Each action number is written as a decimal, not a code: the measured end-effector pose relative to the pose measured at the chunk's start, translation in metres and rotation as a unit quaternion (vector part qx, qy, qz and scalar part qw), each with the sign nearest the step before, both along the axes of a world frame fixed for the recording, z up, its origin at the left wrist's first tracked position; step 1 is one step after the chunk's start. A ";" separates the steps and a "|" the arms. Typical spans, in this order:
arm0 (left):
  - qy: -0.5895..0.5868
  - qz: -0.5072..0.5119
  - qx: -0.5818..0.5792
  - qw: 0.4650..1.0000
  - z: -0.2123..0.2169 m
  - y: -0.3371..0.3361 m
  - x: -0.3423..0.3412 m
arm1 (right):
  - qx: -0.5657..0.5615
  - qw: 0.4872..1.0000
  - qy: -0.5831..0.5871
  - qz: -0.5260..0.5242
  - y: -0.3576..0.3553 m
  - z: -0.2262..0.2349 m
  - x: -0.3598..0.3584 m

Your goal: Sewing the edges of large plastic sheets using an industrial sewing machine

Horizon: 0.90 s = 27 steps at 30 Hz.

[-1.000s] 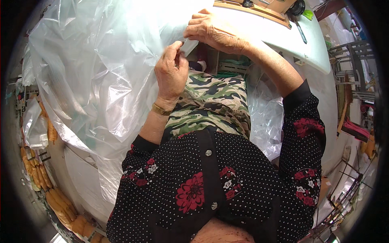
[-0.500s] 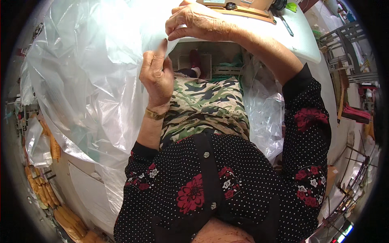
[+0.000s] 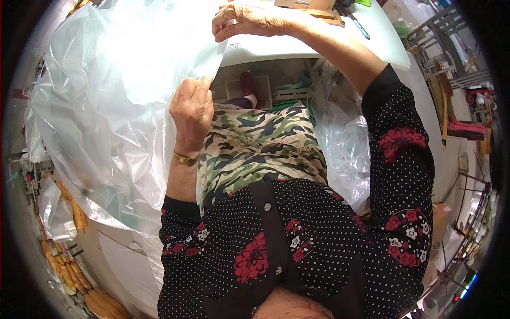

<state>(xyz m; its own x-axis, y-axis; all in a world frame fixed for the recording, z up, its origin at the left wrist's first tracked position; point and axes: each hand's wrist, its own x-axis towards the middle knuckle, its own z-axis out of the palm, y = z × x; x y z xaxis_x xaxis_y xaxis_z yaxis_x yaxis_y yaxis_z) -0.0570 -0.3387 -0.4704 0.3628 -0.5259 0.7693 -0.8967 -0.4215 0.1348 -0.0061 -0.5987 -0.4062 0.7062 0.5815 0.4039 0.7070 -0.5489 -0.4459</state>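
A large sheet of clear plastic film [image 3: 117,154] covers the left side of the view and drapes down over the table edge. My left hand [image 3: 192,109], with a gold-coloured band at the wrist, is closed on the film's right edge, thumb and index finger pressed together. Farther up that edge, over the white tabletop [image 3: 297,47], my right hand [image 3: 249,20] pinches the film between thumb and curled fingers. The film stretches fairly straight between both hands; glare washes out much of its upper part.
At the table's far side sits a device with a brown wooden base [image 3: 336,20], a slim dark-handled tool [image 3: 359,26] beside it. More crumpled clear plastic [image 3: 345,149] hangs right of my camouflage-covered lap [image 3: 265,143]. Metal racks [image 3: 449,53] stand right; yellow-orange bundles [image 3: 69,268] lie lower left.
My left hand has moved down and left along the film edge, away from my right hand. The right hand has shifted slightly up and left. The edge between them is now longer and straighter.
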 end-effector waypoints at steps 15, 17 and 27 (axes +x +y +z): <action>0.011 -0.090 0.177 0.980 0.029 -0.019 0.000 | -0.247 0.933 -0.185 -0.184 -0.014 -0.009 -0.001; 0.023 -0.086 0.167 0.982 0.034 -0.019 -0.003 | -0.202 0.928 -0.241 -0.199 -0.011 -0.019 -0.003; 0.026 -0.107 0.195 0.975 0.027 -0.032 -0.006 | 0.358 0.827 -0.066 -0.429 0.033 -0.071 -0.012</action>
